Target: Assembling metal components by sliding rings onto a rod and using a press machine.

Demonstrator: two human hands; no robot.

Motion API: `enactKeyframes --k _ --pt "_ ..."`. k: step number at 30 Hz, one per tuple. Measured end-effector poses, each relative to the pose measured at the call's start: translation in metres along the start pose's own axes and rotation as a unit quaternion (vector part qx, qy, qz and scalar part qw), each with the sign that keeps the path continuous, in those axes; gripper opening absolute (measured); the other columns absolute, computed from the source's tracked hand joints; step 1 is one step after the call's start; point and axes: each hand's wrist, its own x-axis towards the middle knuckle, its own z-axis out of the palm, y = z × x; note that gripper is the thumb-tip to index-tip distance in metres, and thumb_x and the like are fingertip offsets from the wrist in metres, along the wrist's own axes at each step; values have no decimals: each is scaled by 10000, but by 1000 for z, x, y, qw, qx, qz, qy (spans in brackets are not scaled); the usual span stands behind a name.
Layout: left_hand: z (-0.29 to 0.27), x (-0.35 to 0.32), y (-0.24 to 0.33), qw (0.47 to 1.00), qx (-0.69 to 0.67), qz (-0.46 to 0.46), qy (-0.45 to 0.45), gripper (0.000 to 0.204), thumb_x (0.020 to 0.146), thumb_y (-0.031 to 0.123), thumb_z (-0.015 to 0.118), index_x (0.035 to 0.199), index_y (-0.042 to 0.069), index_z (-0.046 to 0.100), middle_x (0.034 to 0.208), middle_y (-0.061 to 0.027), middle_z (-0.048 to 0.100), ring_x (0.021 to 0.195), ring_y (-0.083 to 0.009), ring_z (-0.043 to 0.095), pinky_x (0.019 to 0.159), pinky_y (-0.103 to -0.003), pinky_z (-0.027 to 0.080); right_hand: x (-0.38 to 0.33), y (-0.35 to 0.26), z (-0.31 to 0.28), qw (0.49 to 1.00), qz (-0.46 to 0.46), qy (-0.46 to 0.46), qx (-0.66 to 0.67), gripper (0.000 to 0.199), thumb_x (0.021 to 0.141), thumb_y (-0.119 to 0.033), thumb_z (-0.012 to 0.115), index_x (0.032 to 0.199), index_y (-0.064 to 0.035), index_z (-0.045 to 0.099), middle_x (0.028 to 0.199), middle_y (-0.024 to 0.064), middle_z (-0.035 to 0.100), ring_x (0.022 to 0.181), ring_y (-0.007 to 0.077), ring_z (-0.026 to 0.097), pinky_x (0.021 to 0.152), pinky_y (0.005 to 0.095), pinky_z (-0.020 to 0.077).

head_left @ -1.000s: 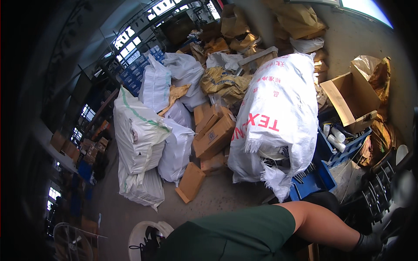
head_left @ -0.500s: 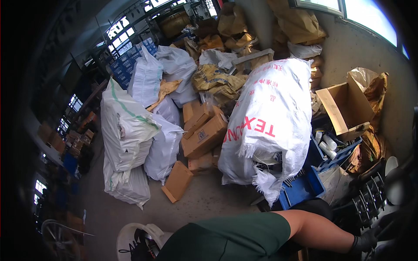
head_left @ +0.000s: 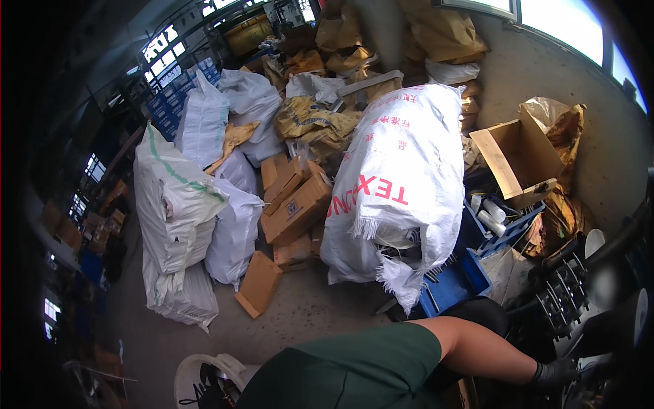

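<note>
My left arm, in a dark green sleeve, crosses the lower edge toward the right. My left hand, in a dark glove, is at the lower right among dim machine parts. Its fingers blend into the dark, and what they touch is hidden. Nearest to it is a row of metal rods on a dark frame. Pale round discs stand beyond the rods. A blue crate lies past my forearm, beside a dark rounded shape like a knee. My right hand is not visible.
A big white woven sack with red print stands in the middle. Several white sacks and cardboard boxes are piled left of it. An open carton sits above a second blue crate. A white bucket is at lower left.
The whole view has shifted a little, so the sacks and boxes appear farther left and slightly higher. My left arm stays stretched toward the lower right.
</note>
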Motion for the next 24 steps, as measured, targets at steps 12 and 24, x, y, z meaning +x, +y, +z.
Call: enactKeyframes --k 12,24 --pt "-16 -45 5 873 408 180 -200 290 830 266 616 840 6 747 795 -247 689 751 -406 699 676 -473 546 21 -68 40 990 -39 117 63 292 966 -193 621 1130 45 669 1098 158 696 1030 271 652 941 413 510" --pt "-15 -75 36 922 317 33 -220 300 792 226 618 900 -31 730 888 -287 693 900 -424 705 772 -481 558 4 -93 41 947 -43 300 104 424 977 -324 537 1042 63 698 1025 227 700 978 369 664 913 507 504"
